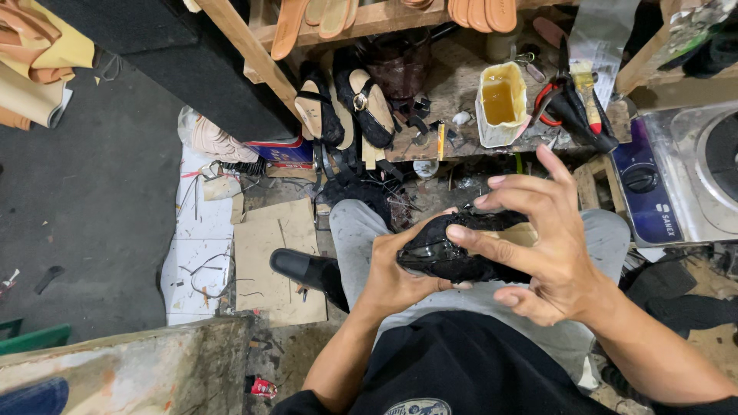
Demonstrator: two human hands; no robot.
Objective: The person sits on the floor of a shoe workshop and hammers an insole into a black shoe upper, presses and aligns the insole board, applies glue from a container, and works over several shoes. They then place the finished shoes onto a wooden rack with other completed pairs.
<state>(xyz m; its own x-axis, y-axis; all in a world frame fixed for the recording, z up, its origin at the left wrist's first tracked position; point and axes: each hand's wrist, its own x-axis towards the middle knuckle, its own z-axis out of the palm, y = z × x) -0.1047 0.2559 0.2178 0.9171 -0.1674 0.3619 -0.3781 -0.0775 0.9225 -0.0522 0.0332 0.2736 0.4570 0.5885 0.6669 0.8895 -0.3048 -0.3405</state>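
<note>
**Black shoe upper being held between both hands over the lap**

A glossy black shoe upper (461, 250) is being held above the knees, its long axis lying roughly left to right across the body. The left hand (396, 277) is being kept closed around its left end from below, thumb pressed on the shiny surface. The right hand (538, 246) is being spread wide over the right end, fingertips touching the top edge, not clamped. A tan sole piece is possibly being covered beneath the upper, though this is hard to tell. Ahead, on the cluttered wooden bench (453, 92), a glue pot (500, 100) is standing, nearer the right hand, with finished black sandals (346, 107) to its left
</note>
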